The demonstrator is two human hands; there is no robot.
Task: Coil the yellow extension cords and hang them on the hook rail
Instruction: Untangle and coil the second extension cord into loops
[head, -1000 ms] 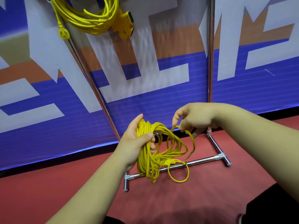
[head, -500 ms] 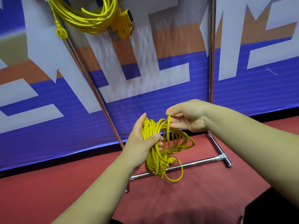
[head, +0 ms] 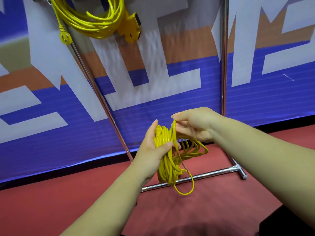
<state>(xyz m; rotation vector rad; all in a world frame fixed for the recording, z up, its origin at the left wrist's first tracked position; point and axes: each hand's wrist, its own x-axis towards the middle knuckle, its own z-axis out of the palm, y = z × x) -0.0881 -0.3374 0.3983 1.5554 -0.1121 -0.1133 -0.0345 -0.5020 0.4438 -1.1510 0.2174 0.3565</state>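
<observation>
My view crops hung yellow cord coil (head: pixel 95 26) | left hand (head: pixel 152 151) grips loose yellow cord bundle (head: pixel 164 169) | right hand (head: pixel 196 126) pinches strand (head: pixel 173 132), closer to bundle than before

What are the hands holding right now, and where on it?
The left hand grips the coiled yellow cord around its upper section; the right hand pinches a single strand at the top of a loop.
</observation>
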